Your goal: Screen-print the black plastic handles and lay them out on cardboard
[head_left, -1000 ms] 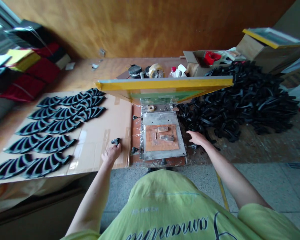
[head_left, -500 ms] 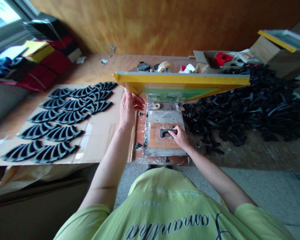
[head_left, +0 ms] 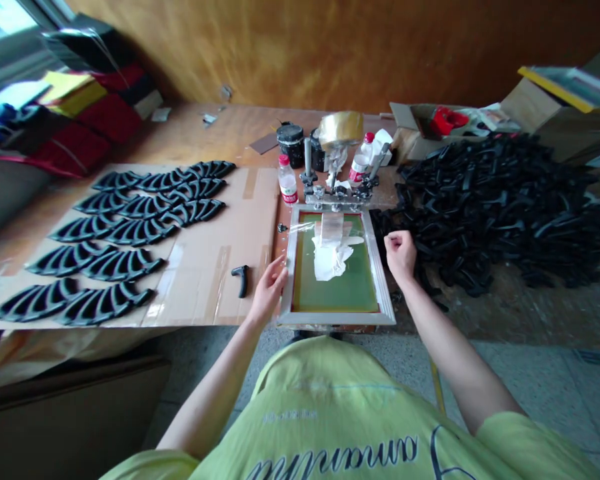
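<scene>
A silkscreen frame (head_left: 385, 293) lies flat in front of me, its metal rim around a green mesh (head_left: 330, 297). White ink (head_left: 329, 261) is spread in a patch on the mesh, with a translucent flat piece (head_left: 333, 229) at its upper end. My left hand (head_left: 270, 288) is at the rim's left side, fingers partly stretched out and close to or touching it. Just off the right side, my right hand (head_left: 400, 253) is closed in a fist; whatever it may hold is hidden. A single black plastic handle (head_left: 241, 280) lies on the cardboard (head_left: 193, 287) left of my left hand.
Rows of black handles (head_left: 113, 303) fan across the cardboard. To the right is a big heap of black handles (head_left: 505, 207). Behind the frame stand a metal clamp (head_left: 337, 197), red-capped bottles (head_left: 287, 183), dark tubs (head_left: 291, 143) and a tape roll (head_left: 341, 130).
The raised screen frame has come down flat over the platform. My right hand has let go of the handle there and moved right. My left hand has lowered, uncovering the cardboard.
</scene>
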A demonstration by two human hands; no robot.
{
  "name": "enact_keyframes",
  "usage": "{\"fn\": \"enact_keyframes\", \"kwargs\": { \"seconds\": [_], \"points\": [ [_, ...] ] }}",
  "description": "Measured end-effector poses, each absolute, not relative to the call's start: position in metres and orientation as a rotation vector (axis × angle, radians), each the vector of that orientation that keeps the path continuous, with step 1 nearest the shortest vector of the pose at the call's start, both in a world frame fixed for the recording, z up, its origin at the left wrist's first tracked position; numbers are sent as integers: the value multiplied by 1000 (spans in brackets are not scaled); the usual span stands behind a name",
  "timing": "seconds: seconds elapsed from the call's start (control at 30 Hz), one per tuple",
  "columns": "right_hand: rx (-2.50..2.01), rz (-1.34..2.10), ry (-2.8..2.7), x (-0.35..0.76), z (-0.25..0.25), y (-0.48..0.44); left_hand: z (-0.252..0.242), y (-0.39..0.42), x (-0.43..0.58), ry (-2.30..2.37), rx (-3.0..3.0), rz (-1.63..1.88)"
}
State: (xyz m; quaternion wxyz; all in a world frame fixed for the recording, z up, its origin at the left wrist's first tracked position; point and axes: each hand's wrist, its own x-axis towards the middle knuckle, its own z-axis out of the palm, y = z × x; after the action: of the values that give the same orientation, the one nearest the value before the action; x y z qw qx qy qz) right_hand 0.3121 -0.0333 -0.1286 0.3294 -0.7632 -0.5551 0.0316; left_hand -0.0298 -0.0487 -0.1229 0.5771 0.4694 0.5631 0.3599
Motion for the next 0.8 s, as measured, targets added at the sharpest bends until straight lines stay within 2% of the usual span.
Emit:
{"fn": "enact_keyframes", "kwargs": {
  "seconds": [0.2,0.4,0.53,0.63,0.8],
  "points": [
    [-1697,-36,-2057,252,-84,13,-170,-44,-30,1401,1203,727],
    [-1749,175,-2460,220,-105,-6,-174,-41,-31,1454,1253,712],
    [-1498,258,-2671,233,-108,-39,-174,-42,-30,1484,1228,707],
    [-1354,376,-2766,242,-97,-41,-174,-42,-29,1481,1208,711],
    [-1544,297,-2570,234,-99,-33,-175,-42,-31,1407,1202,735]
  ]
}}
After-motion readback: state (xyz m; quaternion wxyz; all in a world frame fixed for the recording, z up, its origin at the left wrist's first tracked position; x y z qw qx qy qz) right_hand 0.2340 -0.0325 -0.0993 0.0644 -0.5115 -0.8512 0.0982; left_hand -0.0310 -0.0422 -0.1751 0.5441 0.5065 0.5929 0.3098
